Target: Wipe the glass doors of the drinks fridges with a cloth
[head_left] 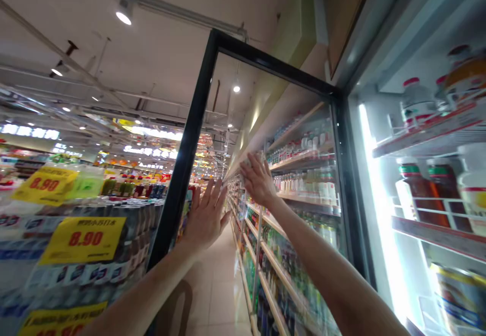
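A glass cooler door with a black frame [194, 118] stands swung open in front of me. My left hand [207, 214] lies flat against the glass near the frame's left bar, fingers stretched upward. Higher and to the right, my right hand [258, 179] has its fingers spread, also at the glass pane. Neither hand holds anything. Through the pane, shelves of bottles [304, 181] show, and I cannot tell how much of that is reflection.
On the right is the lit cooler with bottles [427, 189] on wire-railed shelves [440, 237]. Stacked drinks with yellow price signs [83, 240] stand at the left. A tiled aisle floor [216, 285] runs ahead.
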### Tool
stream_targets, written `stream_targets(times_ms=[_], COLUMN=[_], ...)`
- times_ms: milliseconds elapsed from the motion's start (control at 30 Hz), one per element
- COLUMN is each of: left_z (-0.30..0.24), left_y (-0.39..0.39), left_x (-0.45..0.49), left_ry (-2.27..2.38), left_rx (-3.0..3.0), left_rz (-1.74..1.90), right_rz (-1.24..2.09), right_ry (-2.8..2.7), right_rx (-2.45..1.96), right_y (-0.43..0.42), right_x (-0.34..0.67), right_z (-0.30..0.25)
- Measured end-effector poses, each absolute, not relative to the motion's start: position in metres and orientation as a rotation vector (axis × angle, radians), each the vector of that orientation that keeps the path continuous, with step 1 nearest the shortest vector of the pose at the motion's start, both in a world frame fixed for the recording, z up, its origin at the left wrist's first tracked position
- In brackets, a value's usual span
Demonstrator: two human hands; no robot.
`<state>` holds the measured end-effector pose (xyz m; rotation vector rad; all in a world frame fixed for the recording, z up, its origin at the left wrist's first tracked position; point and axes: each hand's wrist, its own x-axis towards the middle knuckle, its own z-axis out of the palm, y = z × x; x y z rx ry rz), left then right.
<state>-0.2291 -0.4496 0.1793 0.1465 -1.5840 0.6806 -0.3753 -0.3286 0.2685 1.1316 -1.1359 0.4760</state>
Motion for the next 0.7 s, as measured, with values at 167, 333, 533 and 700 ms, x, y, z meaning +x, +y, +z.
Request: stream_targets(times_ms=[167, 333, 533, 700], left_z=[0.192, 0.212, 0.211, 0.21], left_y=[-0.455, -0.447, -0.449, -0.449], left_x=[-0.214, -0.217, -0.221, -0.219], left_ry=[-1.632, -1.548, -1.53, -1.552], left_rx=[0.126, 0.276, 0.256, 0.265], left_rz=[0.764, 0.666, 0.677, 0.676], right_rz=[0.903, 0.841, 0.448, 0.996], right_ry=[-1.272, -1.218, -1.124, -1.3], right_rx=[0.717, 0.821, 1.141, 0.611], right_y=[-0.278, -0.301, -0.312, -0.257], right_x=[-0.435, -0.406, -0.389, -0.455], right_z=[0.274, 0.254, 0.233, 0.248])
